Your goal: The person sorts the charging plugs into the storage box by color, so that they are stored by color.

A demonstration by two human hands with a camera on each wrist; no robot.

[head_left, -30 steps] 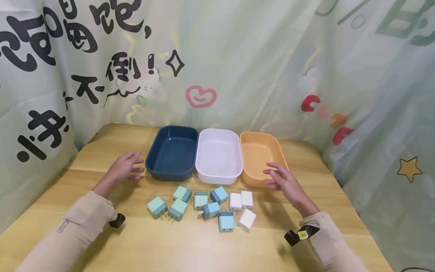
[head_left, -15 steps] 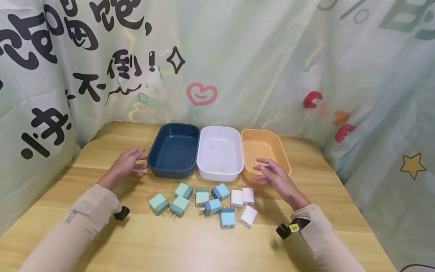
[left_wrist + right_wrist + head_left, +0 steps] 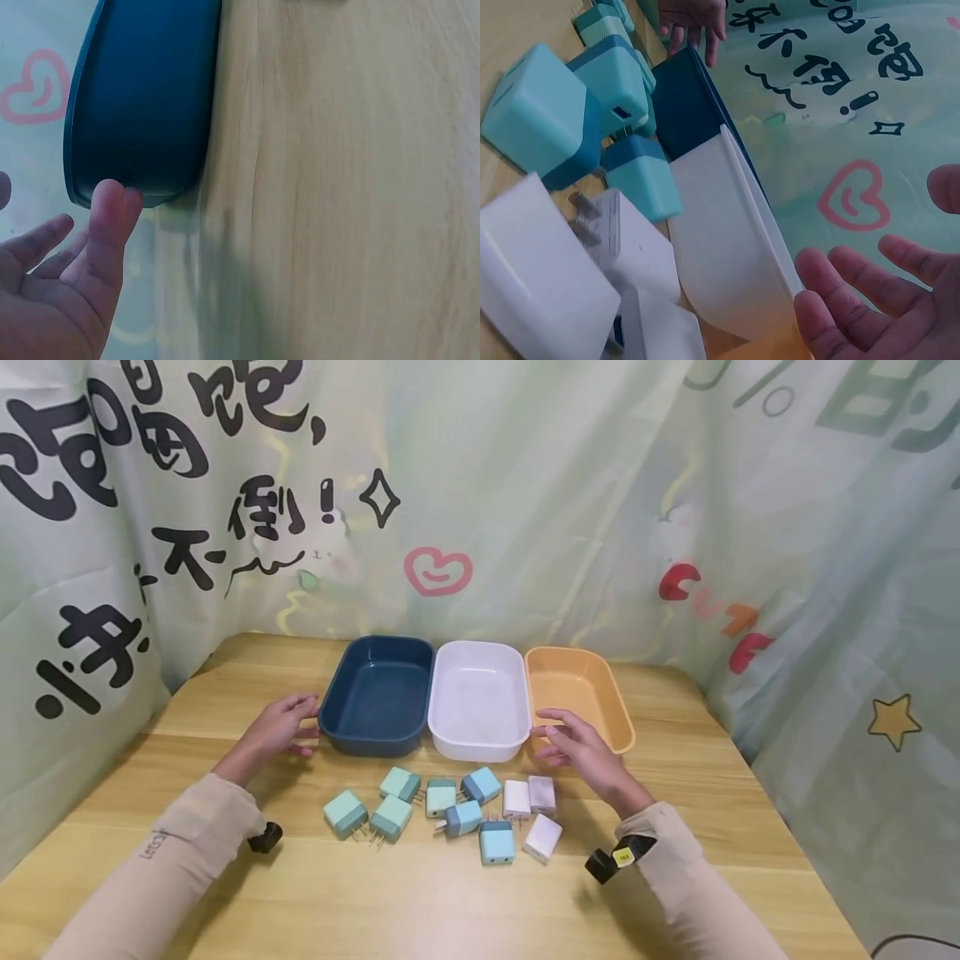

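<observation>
My left hand (image 3: 273, 735) is beside the left wall of the navy tray (image 3: 381, 693), its fingers loosely extended and holding nothing. In the left wrist view the fingertips overlap the end of that tray. My right hand (image 3: 585, 752) hovers over the front left corner of the orange tray (image 3: 577, 685), fingers spread and palm bare. Between the two trays stands a white tray (image 3: 480, 697). In front lie plug-in chargers: several mint green ones (image 3: 346, 814) at left, several blue ones (image 3: 497, 843) in the middle, and three white ones (image 3: 542, 837) at right.
The wooden table (image 3: 360, 902) carries everything, with bare wood in front of the chargers. A printed curtain (image 3: 540, 510) hangs behind the trays and along both sides. A dark cable (image 3: 911, 938) shows at the lower right corner.
My right hand has moved left across the front of the orange tray, toward the white one. My left hand stays by the navy tray. The chargers keep their places.
</observation>
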